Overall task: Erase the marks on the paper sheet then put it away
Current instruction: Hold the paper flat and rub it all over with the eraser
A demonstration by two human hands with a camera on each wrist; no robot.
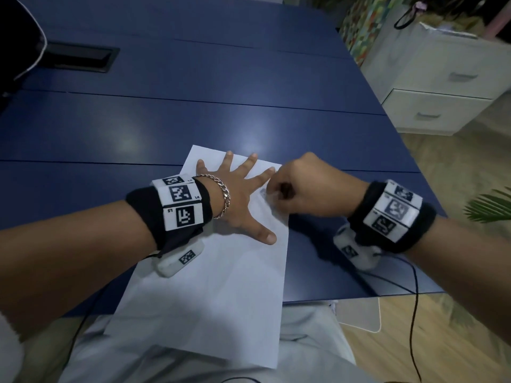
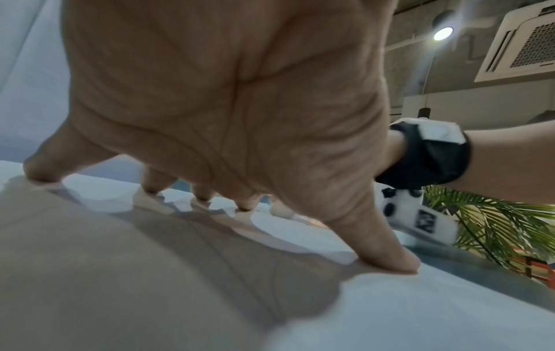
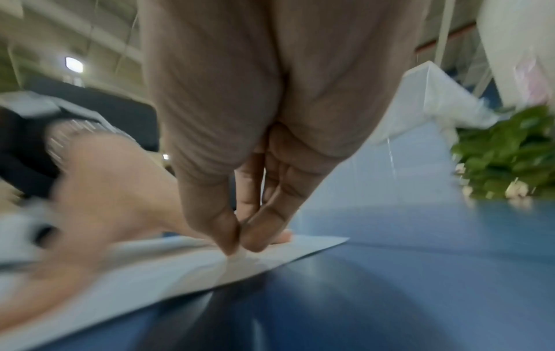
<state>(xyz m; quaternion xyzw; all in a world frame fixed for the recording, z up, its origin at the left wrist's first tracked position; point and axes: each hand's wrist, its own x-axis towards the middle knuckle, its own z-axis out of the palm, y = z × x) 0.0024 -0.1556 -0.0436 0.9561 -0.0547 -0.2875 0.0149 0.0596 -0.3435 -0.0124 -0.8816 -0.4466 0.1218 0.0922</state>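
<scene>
Erasing in progress: paper sheet (image 1: 221, 286) lying on the blue desk (image 1: 193, 120), near end overhanging the desk edge.

Left hand (image 1: 237, 200), fingers spread, is pressing the sheet flat; right hand (image 1: 301, 189) grip is pinching a small whitish eraser (image 1: 269, 195) against the sheet's right edge. Risk: rubbing this close to the edge may be crumpling or tearing the paper.

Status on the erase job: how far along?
Done: nothing I can confirm. In hand: left hand presses the paper sheet flat; right hand pinches something small, probably an eraser, onto a faint mark. Left: finish erasing, put sheet away.
</scene>
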